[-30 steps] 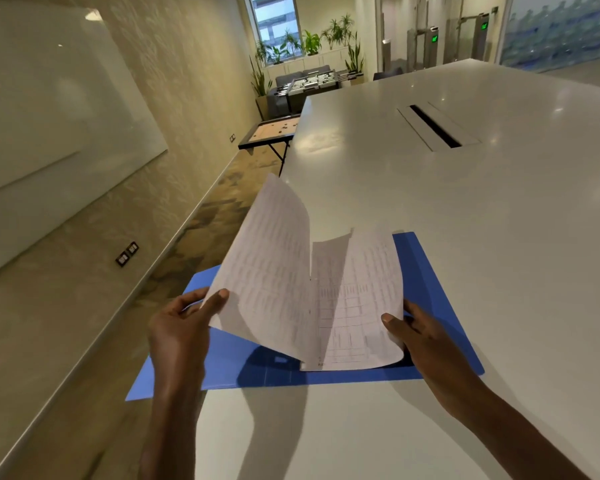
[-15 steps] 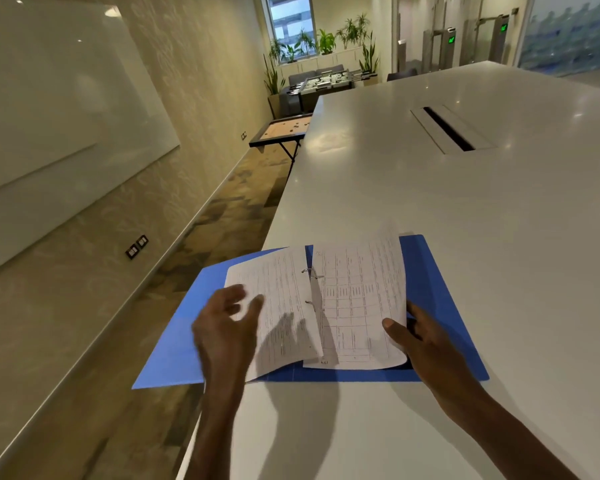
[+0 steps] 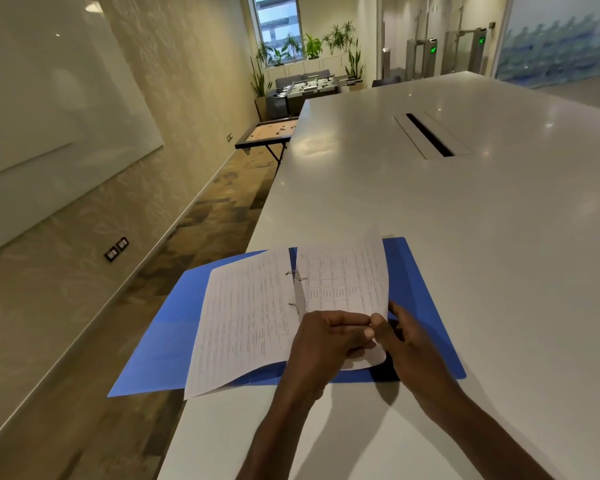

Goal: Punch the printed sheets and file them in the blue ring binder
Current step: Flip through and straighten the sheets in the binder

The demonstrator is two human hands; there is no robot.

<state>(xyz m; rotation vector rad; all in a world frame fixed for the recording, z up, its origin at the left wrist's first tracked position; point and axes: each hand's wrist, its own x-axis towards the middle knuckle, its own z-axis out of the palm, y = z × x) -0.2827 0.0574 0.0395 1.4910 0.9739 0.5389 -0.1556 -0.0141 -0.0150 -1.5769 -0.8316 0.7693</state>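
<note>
The blue ring binder lies open at the near left corner of the white table, its left cover hanging past the table's edge. Printed sheets sit on its metal rings. One sheet lies flat to the left of the rings. The right sheets curve upward at their outer edge. My left hand reaches across and pinches the near edge of the right sheets. My right hand grips the same edge from the right, thumb on top. No hole punch is in view.
A long cable slot is cut into the table farther back. To the left, the floor drops away beside a wall with a whiteboard. A small game table and a football table stand beyond.
My left hand laid the lifted sheet down flat on the left side, then crossed to the right sheets and took hold of their near edge beside my right hand.
</note>
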